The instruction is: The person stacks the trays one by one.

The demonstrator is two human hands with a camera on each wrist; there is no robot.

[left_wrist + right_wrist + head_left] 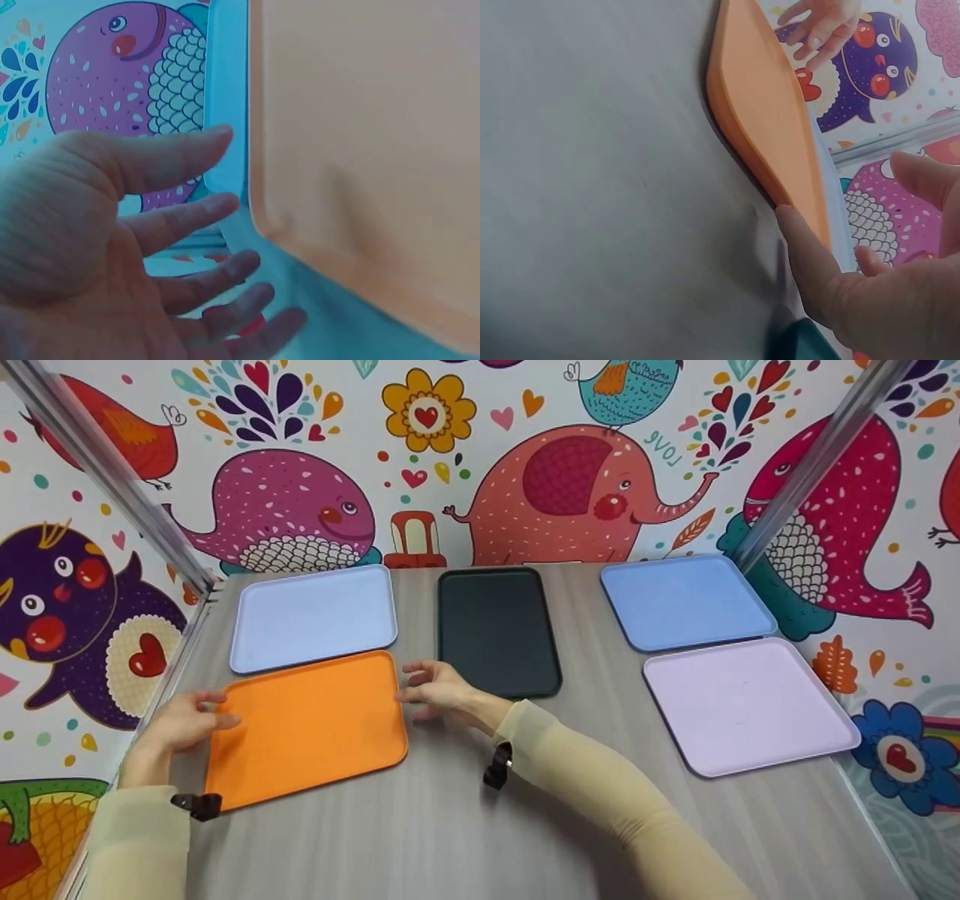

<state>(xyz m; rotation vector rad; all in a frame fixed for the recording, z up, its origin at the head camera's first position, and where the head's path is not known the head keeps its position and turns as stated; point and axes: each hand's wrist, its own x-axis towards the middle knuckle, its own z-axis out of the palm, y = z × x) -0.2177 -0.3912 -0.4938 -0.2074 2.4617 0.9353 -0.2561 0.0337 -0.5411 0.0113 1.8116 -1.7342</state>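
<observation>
An orange tray (311,727) lies on the table at the left, slightly turned. My left hand (182,722) is at its left side, fingers spread and thumb reaching over the rim in the head view. In the left wrist view the fingers (202,221) are loosely extended beside the tray's edge. At the tray's right edge is my right hand (444,691), with a fingertip right at the rim in the right wrist view. Its fingers are relaxed and grip nothing. Directly behind the orange tray lies a pale blue tray (315,619).
A dark green tray (495,630) lies lengthwise in the back middle, close to my right hand. On the right are a blue tray (686,601) and, in front of it, a lilac tray (750,706). Patterned walls with metal posts (814,465) enclose the grey table (450,825).
</observation>
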